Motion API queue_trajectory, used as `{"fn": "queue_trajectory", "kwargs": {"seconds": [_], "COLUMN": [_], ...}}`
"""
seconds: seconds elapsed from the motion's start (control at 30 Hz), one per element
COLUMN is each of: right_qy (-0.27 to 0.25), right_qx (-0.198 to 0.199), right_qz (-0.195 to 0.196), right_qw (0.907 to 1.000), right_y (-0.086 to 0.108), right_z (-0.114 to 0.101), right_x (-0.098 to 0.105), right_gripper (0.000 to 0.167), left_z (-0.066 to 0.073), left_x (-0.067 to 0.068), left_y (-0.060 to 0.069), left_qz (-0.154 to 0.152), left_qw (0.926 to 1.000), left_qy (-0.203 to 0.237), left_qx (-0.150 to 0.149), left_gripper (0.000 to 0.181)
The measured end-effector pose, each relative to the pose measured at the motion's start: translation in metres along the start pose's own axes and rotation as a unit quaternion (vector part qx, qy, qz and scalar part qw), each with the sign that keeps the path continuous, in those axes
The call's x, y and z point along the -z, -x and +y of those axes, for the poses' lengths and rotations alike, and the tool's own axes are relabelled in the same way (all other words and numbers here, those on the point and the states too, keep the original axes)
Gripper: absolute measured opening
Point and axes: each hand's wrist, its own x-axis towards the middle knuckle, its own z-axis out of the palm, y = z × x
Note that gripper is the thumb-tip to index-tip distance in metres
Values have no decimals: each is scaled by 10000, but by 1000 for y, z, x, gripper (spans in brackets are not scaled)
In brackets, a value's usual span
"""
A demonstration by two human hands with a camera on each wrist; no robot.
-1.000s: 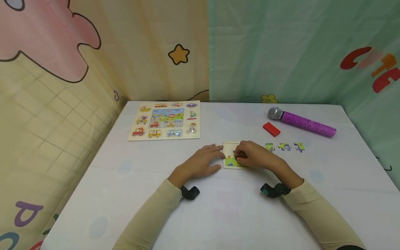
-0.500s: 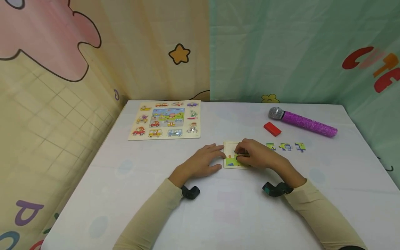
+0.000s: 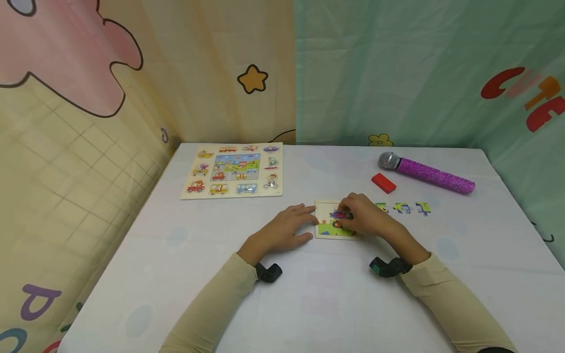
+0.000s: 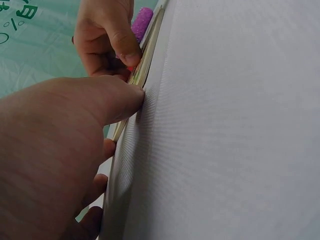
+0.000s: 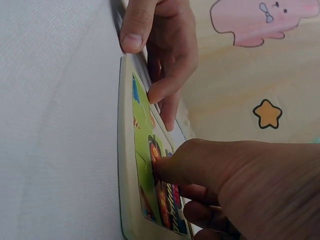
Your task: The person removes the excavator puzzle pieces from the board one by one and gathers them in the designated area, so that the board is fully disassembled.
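Note:
A small wooden puzzle board (image 3: 323, 208) lies on the white table, its lower part filled with a green picture. My left hand (image 3: 286, 228) has its fingers spread, with fingertips on the board's left edge. Over the board's right side, my right hand (image 3: 365, 215) holds a puzzle piece (image 3: 339, 215) with a colourful vehicle on it between thumb and fingers. In the right wrist view, the thumb touches the vehicle picture (image 5: 165, 200); the other fingers curl behind it. Several loose puzzle pieces (image 3: 402, 208) lie in a row right of the board, one partly hidden by the right hand.
A larger vehicle puzzle board (image 3: 187, 194) lies at the back left. Behind the loose pieces are a red block (image 3: 383, 183) and a purple glittery microphone (image 3: 434, 175). Printed curtains (image 3: 379, 73) hang behind the white table (image 3: 318, 304).
The right thumb and fingers have spread apart a little and shifted slightly, so more of the vehicle piece shows. The left hand has stayed at the board's edge.

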Motion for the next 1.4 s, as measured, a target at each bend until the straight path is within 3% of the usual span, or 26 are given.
{"fn": "queue_trajectory", "kwargs": {"seconds": [0.33,0.53,0.83,1.07,1.4], "right_qy": [-592,-880,-953,-1036,-1100], "right_qx": [-29,148,465,767,877], "right_qz": [-147,-118,-212,-194,-10], "right_qw": [9981,9959,9941,9915,9901], "right_y": [-1,-1,0,0,-1], "right_z": [3,5,10,17,30], "right_x": [3,4,6,7,4], "right_gripper": [20,19,37,35,28], "left_z": [1,2,2,2,2], "left_x": [1,2,2,2,1], "left_y": [2,2,2,2,2], "left_qz": [-2,-45,-50,-43,-54], "left_qw": [10000,10000,10000,10000,10000], "left_qy": [74,73,55,44,31], "left_qx": [5,23,42,18,37], "left_gripper": [38,38,39,39,39]}}
